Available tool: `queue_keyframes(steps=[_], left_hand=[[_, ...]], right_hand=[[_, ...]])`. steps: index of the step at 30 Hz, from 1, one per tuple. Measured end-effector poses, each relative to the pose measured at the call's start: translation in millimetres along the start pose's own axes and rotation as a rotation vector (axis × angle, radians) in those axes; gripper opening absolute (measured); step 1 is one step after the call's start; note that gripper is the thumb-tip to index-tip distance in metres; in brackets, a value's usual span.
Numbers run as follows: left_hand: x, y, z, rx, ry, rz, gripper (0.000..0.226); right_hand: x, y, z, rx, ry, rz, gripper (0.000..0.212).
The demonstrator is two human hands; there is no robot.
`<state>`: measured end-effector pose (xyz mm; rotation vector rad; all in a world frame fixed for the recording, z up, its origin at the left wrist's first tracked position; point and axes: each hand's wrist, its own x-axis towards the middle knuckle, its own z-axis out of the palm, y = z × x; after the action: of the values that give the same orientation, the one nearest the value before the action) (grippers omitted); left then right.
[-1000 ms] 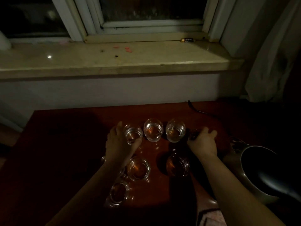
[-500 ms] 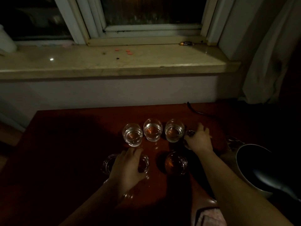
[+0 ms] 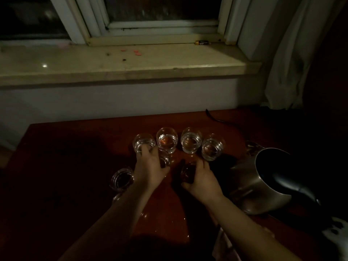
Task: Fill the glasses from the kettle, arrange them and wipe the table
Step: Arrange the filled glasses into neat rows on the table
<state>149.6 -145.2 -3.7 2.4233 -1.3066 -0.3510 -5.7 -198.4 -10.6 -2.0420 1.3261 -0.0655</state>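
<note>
Four filled glasses (image 3: 190,141) now line the back row, one more than half a second ago, as the left hand (image 3: 150,166) and right hand (image 3: 202,178) each close their grip on a front glass (image 3: 186,174) beside the kettle (image 3: 263,185) on the table (image 3: 75,157), arranging under way; sliding these level without spilling likely comes next.

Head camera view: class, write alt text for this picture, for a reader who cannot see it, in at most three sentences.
Two bare hands reach among small glasses on a dark red table: the left hand covers one glass, and the right hand grips another. Four water-filled glasses stand in a row behind them. A steel kettle sits at the right, below a windowsill.
</note>
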Motion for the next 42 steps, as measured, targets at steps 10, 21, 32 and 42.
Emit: queue_keyframes(steps=[10, 21, 32, 42], left_hand=[[-4, -25, -28, -0.015, -0.046, -0.017, 0.083], [-42, -65, -44, -0.051, -0.114, -0.317, 0.077], [-70, 9, -33, 0.02, -0.111, -0.115, 0.074], [-77, 60, -6, -0.146, -0.382, 0.062, 0.096]], right_hand=[[30, -20, 1, 0.183, 0.112, -0.058, 0.082], [-41, -33, 13, 0.191, 0.282, -0.329, 0.053], [-57, -25, 31, 0.35, -0.029, -0.414, 0.09], [-59, 29, 22, 0.494, 0.271, -0.128, 0.074]])
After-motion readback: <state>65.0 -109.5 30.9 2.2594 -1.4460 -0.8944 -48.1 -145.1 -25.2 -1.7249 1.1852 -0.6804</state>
